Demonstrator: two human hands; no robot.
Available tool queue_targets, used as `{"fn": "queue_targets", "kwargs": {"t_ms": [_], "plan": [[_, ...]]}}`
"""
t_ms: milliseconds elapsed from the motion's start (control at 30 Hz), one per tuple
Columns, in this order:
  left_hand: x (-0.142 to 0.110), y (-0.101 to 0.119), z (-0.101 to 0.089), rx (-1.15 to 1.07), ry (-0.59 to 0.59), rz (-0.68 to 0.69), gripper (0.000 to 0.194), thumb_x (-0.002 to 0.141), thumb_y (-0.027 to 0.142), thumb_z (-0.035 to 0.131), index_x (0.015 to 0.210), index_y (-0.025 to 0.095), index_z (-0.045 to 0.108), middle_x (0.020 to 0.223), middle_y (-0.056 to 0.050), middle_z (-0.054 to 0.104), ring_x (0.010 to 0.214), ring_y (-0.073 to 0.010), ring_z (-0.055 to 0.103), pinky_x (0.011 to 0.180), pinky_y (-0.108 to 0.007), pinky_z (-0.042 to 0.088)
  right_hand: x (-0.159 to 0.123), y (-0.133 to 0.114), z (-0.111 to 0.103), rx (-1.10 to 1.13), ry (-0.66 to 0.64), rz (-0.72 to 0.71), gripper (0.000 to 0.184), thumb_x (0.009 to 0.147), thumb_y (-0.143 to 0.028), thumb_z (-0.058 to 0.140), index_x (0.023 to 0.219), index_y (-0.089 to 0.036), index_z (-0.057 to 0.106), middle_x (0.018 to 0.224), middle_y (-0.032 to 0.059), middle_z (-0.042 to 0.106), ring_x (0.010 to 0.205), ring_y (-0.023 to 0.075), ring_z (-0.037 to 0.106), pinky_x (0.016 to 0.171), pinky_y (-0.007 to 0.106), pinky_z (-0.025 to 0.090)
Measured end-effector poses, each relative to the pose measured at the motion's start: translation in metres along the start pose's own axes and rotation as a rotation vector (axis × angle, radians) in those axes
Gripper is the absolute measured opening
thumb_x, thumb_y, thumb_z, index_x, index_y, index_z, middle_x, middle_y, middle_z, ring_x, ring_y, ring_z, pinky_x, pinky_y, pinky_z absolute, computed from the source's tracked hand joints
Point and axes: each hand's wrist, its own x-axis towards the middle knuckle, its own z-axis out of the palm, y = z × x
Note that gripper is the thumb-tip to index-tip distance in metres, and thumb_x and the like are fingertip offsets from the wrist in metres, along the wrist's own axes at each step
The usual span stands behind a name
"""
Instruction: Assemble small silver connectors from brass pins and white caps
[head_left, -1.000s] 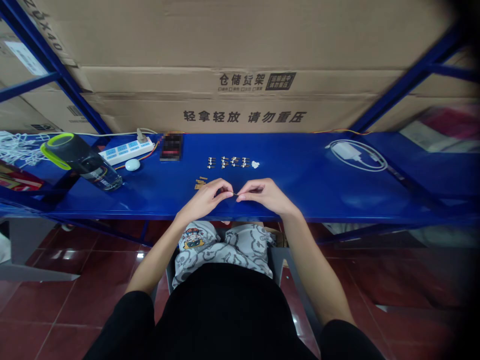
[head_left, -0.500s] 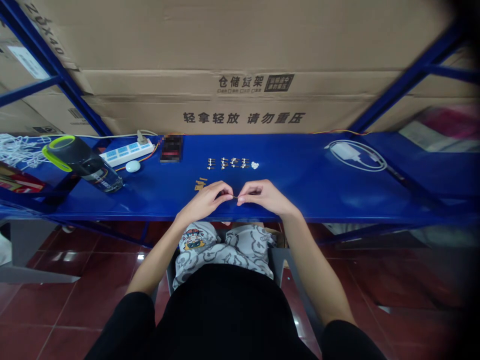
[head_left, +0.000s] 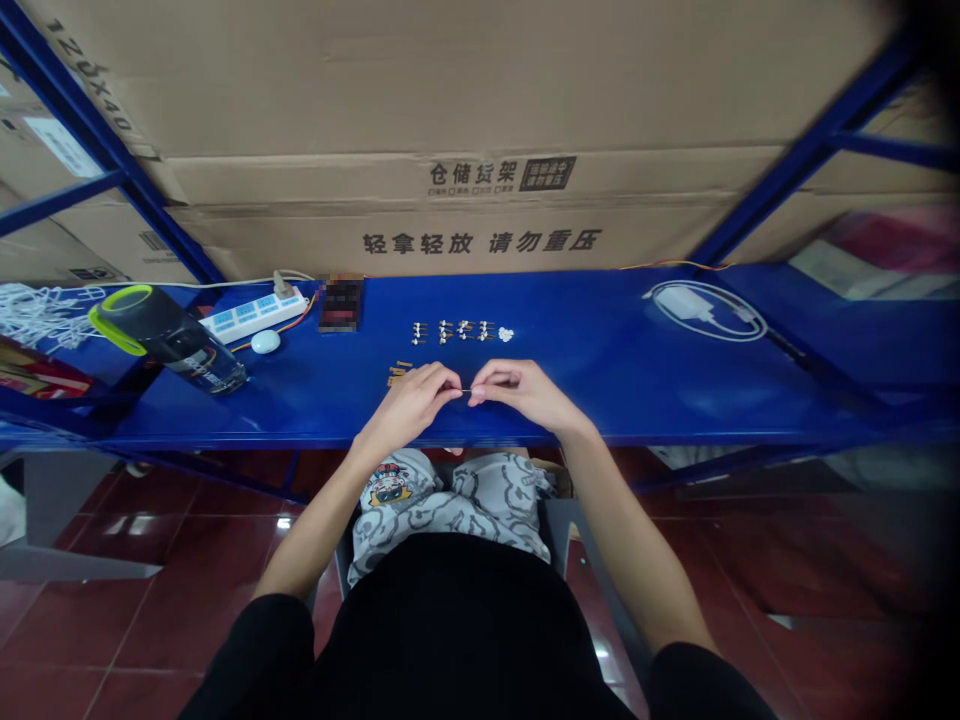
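My left hand (head_left: 415, 400) is closed in a pinch on a thin brass-coloured pin (head_left: 466, 391), just above the front part of the blue shelf. From the other side, the fingertips of my right hand (head_left: 521, 390) meet the pin's other end in a pinch; anything small between them is hidden. Beside my left knuckles lie loose brass-coloured pieces (head_left: 397, 375), partly covered by that hand. Farther back stand several small brass-and-white pieces (head_left: 445, 332) in short columns. A small cluster of white pieces (head_left: 505, 335) lies at their right end.
On the left are a dark bottle (head_left: 176, 340) with a green loop, a white power strip (head_left: 255, 316) and a rounded white object (head_left: 265, 342). A dark box (head_left: 340, 303) sits at the back. A white charger with cable (head_left: 686, 302) lies right. Cardboard (head_left: 480, 100) backs the blue shelf (head_left: 585, 330).
The camera view has shifted slightly. Both hands stay together at nearly the same spot, and slightly more of the pin shows between the fingertips.
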Motion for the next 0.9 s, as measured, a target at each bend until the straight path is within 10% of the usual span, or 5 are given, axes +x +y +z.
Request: {"fn": "queue_targets", "kwargs": {"t_ms": [267, 900], "plan": [[0.0025, 0.0083, 0.0082, 0.299, 0.068, -0.024, 0.017, 0.109, 0.028, 0.045, 0.106, 0.019, 0.058, 0.1, -0.005, 0.066, 0.089, -0.0207, 0.064, 0.079, -0.033, 0.046, 0.005, 0.0102, 0.0004, -0.056, 0.152, -0.037, 0.023, 0.08, -0.045, 0.08, 0.088, -0.023, 0.08, 0.085, 0.0043, 0.081, 0.087, 0.0244, 0.077, 0.09, 0.042, 0.058], [0.0054, 0.0106, 0.0087, 0.073, 0.158, -0.075, 0.016, 0.109, 0.032, 0.047, 0.11, 0.021, 0.059, 0.102, -0.004, 0.066, 0.091, -0.0182, 0.066, 0.079, -0.031, 0.051, 0.0015, 0.0056, 0.002, 0.031, 0.265, -0.041, 0.023, 0.08, -0.042, 0.083, 0.094, -0.024, 0.081, 0.086, 0.0048, 0.082, 0.087, 0.0261, 0.078, 0.093, 0.046, 0.06]]}}
